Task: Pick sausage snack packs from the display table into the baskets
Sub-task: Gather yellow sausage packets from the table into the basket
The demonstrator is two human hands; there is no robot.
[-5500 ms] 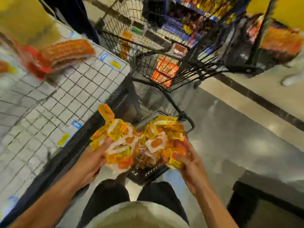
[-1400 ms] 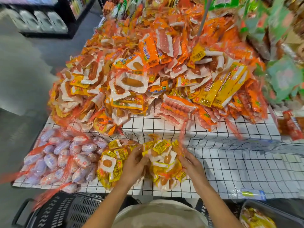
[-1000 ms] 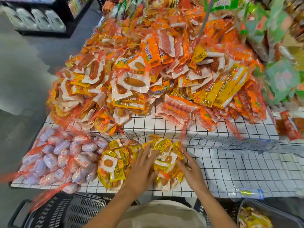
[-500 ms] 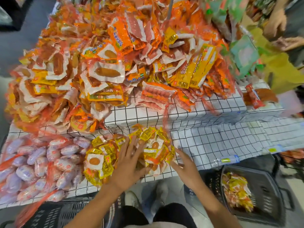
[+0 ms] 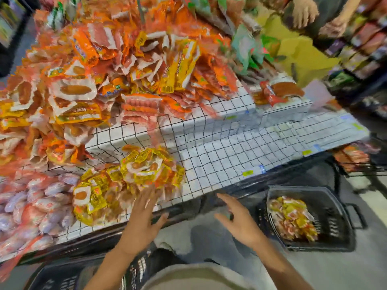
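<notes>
Since pulling back off yellow packs | left hand, right hand released

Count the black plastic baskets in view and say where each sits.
2: one basket on the floor at right, holding yellow sausage packs; another basket at bottom left, below the table edge, mostly cut off. Others may be hidden.

Bare grid table right of yellow packs; orange heap behind
</notes>
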